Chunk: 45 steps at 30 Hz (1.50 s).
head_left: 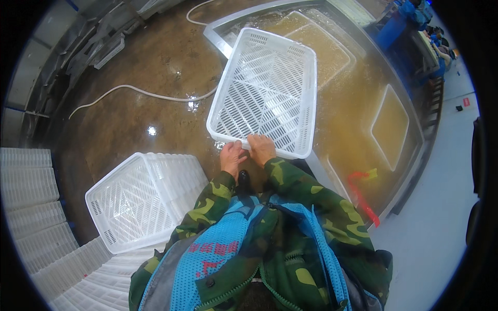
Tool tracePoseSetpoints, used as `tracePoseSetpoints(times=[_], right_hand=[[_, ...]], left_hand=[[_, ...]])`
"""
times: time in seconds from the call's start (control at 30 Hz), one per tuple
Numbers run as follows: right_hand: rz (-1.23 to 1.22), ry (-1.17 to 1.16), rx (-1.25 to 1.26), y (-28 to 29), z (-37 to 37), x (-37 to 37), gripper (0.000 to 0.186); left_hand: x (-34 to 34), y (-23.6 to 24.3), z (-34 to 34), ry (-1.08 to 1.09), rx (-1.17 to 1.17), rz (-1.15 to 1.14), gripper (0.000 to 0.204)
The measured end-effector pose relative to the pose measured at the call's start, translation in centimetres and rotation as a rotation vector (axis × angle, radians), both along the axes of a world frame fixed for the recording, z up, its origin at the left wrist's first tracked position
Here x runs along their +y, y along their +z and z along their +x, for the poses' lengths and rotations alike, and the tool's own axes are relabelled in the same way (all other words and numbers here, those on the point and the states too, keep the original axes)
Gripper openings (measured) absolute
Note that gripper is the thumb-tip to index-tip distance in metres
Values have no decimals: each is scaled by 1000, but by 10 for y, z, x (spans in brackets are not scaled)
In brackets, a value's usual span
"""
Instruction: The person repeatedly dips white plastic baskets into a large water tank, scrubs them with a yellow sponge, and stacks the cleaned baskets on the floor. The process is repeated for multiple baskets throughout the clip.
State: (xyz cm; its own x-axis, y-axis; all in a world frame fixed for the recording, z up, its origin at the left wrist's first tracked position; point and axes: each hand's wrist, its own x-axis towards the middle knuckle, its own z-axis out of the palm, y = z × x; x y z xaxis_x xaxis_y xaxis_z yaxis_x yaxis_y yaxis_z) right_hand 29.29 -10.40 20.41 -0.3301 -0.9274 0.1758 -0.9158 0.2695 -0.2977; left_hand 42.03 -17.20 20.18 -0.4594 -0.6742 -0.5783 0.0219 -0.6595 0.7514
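A white slotted plastic crate (267, 90) is held out in front of me, tilted over the edge of a tank of murky brown water (353, 98). My left hand (232, 157) and my right hand (262, 148) both grip the crate's near rim, side by side. Both sleeves are camouflage green. A second white crate (140, 199) stands on a stack at my lower left, apart from both hands.
Stacks of white crates (36, 207) fill the left and lower left. A white hose (140, 93) runs across the wet brown floor. Submerged crates (389, 127) lie in the metal-edged tank. A red strap (363, 199) hangs at its near edge. People sit at the far right.
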Motion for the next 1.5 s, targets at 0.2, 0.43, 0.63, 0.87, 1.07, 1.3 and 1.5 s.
tracePoseSetpoints(times=[0.2, 0.43, 0.63, 0.87, 1.07, 1.3, 1.5], right_hand=[[50, -27, 48, -42, 9, -2, 28], [-363, -387, -89, 4, -49, 93, 46], [-145, -1131, -1077, -30, -66, 155, 50], [-306, -1034, -1713, -46, -54, 113, 61], [-290, -998, -1744, -38, -89, 110, 50], [-372, -1115, -1450, -34, -142, 96, 29], [-329, -1065, -1437, -78, -236, 162, 25]], left_hand=[[-23, -29, -22, -42, -49, 136, 36], [-23, -51, -27, -18, -37, 168, 35], [-5, -64, -21, -72, 27, 292, 41], [51, -56, -49, -61, 53, 469, 45], [78, -66, -56, 93, 11, 496, 45], [5, -109, 24, 281, -358, 297, 52], [-74, -85, -43, -26, -3, 51, 61]])
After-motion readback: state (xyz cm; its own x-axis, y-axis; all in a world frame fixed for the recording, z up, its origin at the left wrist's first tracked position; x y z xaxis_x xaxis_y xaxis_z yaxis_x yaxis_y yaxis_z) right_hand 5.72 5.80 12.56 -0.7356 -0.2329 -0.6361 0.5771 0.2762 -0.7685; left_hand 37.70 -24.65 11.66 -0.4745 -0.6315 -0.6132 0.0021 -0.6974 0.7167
